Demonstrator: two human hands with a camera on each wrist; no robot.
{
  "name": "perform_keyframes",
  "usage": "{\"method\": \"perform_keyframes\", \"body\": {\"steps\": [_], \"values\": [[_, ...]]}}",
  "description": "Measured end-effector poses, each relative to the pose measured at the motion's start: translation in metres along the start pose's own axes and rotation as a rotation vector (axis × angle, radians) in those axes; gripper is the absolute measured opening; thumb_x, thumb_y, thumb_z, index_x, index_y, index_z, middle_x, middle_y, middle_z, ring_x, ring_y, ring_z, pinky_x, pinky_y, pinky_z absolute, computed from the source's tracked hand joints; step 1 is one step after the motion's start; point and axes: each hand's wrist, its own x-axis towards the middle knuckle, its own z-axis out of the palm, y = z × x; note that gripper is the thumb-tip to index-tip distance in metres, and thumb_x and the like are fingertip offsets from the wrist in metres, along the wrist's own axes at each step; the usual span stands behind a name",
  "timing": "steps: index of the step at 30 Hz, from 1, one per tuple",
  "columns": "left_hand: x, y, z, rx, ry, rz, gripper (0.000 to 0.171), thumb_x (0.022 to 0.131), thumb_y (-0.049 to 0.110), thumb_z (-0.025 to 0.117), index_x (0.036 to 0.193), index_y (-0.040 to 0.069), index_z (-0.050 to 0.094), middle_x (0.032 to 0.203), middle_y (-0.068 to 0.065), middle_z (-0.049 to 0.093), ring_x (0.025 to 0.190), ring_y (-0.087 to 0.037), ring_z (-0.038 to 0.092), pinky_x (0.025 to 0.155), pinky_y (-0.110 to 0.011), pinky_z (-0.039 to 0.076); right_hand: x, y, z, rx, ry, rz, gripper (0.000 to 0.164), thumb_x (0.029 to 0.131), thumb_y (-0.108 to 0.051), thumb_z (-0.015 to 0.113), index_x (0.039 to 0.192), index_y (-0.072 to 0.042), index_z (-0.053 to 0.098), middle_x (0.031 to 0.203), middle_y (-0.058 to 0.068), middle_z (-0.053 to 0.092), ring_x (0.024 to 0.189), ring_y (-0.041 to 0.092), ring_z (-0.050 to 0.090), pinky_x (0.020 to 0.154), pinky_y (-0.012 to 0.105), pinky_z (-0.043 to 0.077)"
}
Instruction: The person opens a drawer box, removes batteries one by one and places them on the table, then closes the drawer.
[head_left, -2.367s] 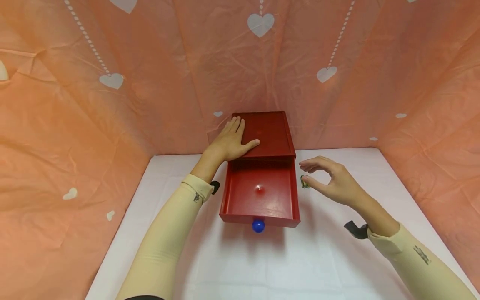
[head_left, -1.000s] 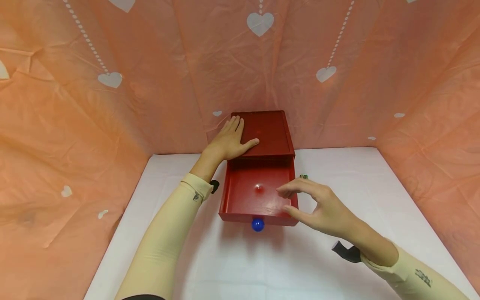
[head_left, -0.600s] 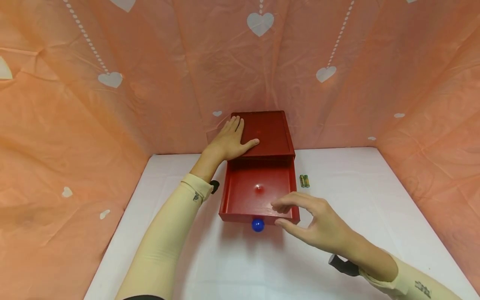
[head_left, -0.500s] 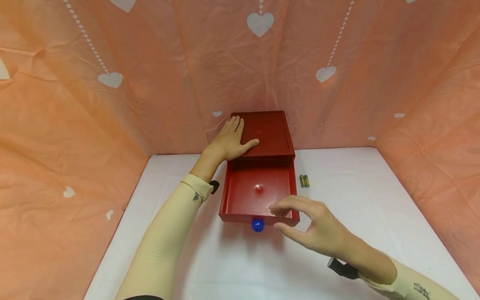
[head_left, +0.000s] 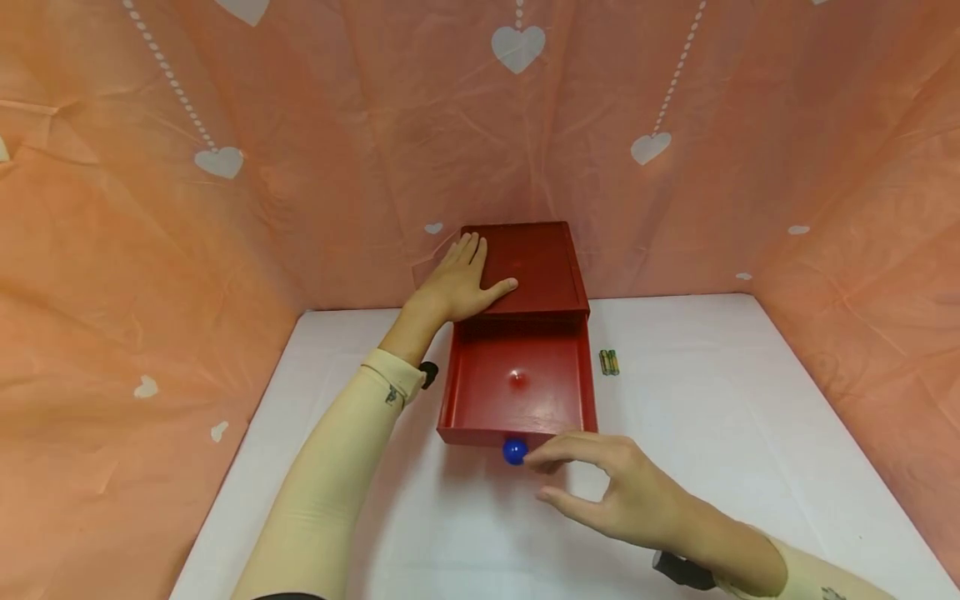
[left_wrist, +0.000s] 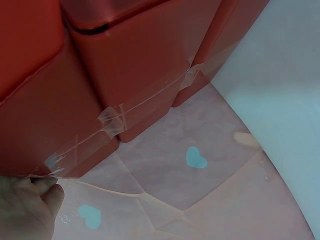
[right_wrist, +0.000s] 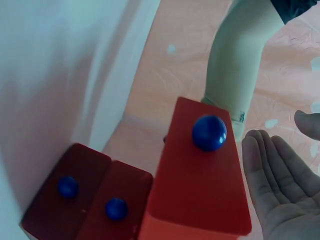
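Observation:
My left hand rests with spread fingers on the top of a red drawer cabinet. The cabinet's upper drawer is pulled out, and nothing lies on the visible part of its floor. A blue ball knob sits on the drawer front. Just right of that knob hovers my right hand, thumb and fingers apart and holding nothing. In the right wrist view the same hand stands beside the drawer front, apart from the knob.
Two small green-and-gold batteries lie side by side on the white table, right of the drawer. Two lower drawers with blue knobs are closed. Clear tape runs along the cabinet side. Orange heart-patterned cloth encloses the table.
My right hand has moved from beside the batteries, across the drawer's right side, toward me and left to the knob. The batteries show fully now. My left hand has stayed in place.

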Motion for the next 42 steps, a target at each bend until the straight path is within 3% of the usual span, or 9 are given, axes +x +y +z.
{"method": "perform_keyframes", "body": {"steps": [12, 25, 29, 34, 42], "values": [[-0.002, 0.002, -0.002, -0.013, -0.005, -0.005, 0.101, 0.108, 0.07, 0.038, 0.171, 0.0, 0.004, 0.18, -0.019, -0.002, 0.167, -0.027, -0.011, 0.134, -0.036, -0.008, -0.018, 0.014, 0.021, 0.065, -0.031, 0.069, 0.032, 0.096, -0.01, 0.083, 0.126, -0.019, 0.076, 0.12, -0.003, 0.078, 0.1, 0.01, 0.074, 0.086, 0.032, 0.065], [-0.001, 0.001, -0.001, -0.01, -0.006, -0.008, 0.1, 0.108, 0.07, 0.038, 0.171, 0.0, 0.004, 0.18, -0.019, -0.003, 0.167, -0.027, -0.011, 0.134, -0.036, -0.008, -0.02, 0.022, 0.03, 0.141, -0.049, 0.287, 0.024, 0.101, -0.026, 0.079, 0.124, -0.02, 0.079, 0.115, -0.009, 0.079, 0.096, 0.008, 0.074, 0.085, 0.037, 0.066], [-0.001, 0.002, -0.001, -0.013, -0.01, -0.009, 0.1, 0.108, 0.071, 0.038, 0.172, 0.001, 0.003, 0.18, -0.018, -0.003, 0.167, -0.027, -0.011, 0.134, -0.036, -0.008, -0.019, 0.025, 0.032, 0.157, -0.034, 0.335, 0.025, 0.101, -0.028, 0.079, 0.123, -0.016, 0.08, 0.11, -0.007, 0.08, 0.093, 0.007, 0.075, 0.085, 0.036, 0.066], [-0.001, 0.001, -0.001, -0.01, -0.005, -0.008, 0.1, 0.108, 0.071, 0.037, 0.171, 0.001, 0.004, 0.18, -0.019, -0.002, 0.167, -0.027, -0.011, 0.134, -0.035, -0.008, -0.018, 0.026, 0.035, 0.167, 0.0, 0.331, 0.023, 0.101, -0.023, 0.079, 0.119, -0.009, 0.08, 0.106, -0.004, 0.082, 0.089, 0.008, 0.076, 0.083, 0.033, 0.066], [-0.001, 0.001, -0.001, -0.008, -0.006, -0.005, 0.101, 0.108, 0.071, 0.038, 0.171, 0.0, 0.004, 0.18, -0.019, -0.003, 0.167, -0.027, -0.011, 0.134, -0.035, -0.008, -0.016, 0.028, 0.039, 0.196, 0.015, 0.398, 0.031, 0.102, -0.027, 0.078, 0.124, -0.006, 0.079, 0.11, -0.002, 0.082, 0.093, 0.009, 0.077, 0.085, 0.03, 0.065]]}}
